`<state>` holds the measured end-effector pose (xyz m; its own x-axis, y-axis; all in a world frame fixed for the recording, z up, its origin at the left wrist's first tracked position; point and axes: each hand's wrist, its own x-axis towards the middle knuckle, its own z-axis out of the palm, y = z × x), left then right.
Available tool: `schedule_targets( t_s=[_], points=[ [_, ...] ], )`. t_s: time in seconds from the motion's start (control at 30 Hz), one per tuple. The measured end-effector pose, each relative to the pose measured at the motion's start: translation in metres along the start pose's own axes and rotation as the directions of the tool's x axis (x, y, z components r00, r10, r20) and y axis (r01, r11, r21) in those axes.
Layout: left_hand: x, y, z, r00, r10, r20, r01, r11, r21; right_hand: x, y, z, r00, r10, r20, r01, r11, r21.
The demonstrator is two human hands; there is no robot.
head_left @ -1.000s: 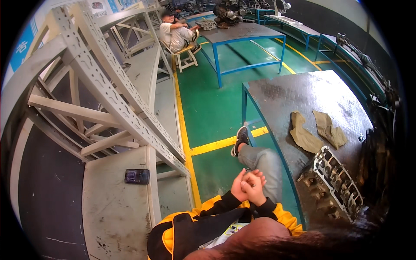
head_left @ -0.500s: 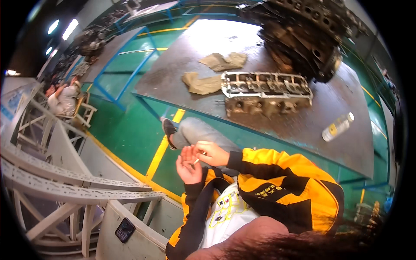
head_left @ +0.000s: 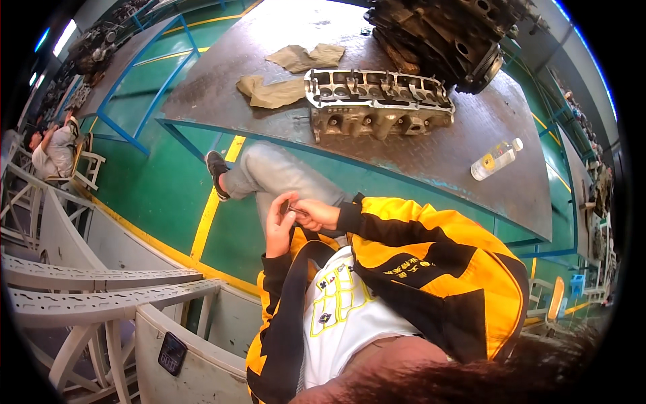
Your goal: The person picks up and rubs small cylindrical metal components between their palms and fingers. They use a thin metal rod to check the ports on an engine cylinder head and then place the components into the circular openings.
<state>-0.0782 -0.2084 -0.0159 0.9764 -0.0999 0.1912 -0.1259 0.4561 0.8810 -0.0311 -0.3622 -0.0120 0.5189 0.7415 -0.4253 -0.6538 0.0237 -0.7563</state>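
Note:
Above my lap, my left hand (head_left: pixel 276 227) is upright with its fingers curled around the round dark end of a small metal part. This part looks like an engine valve (head_left: pixel 294 211), with a thin stem reaching toward my right hand (head_left: pixel 319 214). My right fingers are closed on the stem, their tips partly hidden. On the metal table (head_left: pixel 235 120) in front of me lies a cylinder head (head_left: pixel 380 108), its row of round openings facing up. Both hands are apart from it and from the table.
Two brown cloths or papers (head_left: pixel 272 92) lie left of the cylinder head. A big dark engine block (head_left: pixel 437 40) stands at the far right. A clear bottle (head_left: pixel 496 159) is near the right edge. A person (head_left: pixel 55 151) sits far left; a phone (head_left: pixel 173 353) rests on the grey cabinet.
My left hand has turned from palm up and open to curled around the part. Both hands are now close together on it. The whole view has shifted, so the table appears farther left and higher.

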Motion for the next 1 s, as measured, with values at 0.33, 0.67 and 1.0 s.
schedule_targets(
  t_s=[0.33, 0.67, 1.0],
  points=[
    [0.002, -0.003, -0.017, 0.978, 0.088, -0.188, -0.071, 0.993, 0.094, -0.02, -0.015, -0.015, 0.992, -0.114, 0.062, 0.125, 0.964, -0.235],
    [0.0, -0.005, -0.022, 0.98, 0.085, -0.183, -0.095, 0.994, -0.048, -0.067, -0.08, -0.036, 0.903, -0.42, -0.092, 0.361, 0.857, -0.367],
    [0.0, -0.01, -0.025, 0.983, 0.077, -0.168, -0.094, 0.991, -0.098, -0.124, -0.103, -0.028, 0.138, -0.99, -0.039, 0.545, 0.108, -0.831]
  ],
)
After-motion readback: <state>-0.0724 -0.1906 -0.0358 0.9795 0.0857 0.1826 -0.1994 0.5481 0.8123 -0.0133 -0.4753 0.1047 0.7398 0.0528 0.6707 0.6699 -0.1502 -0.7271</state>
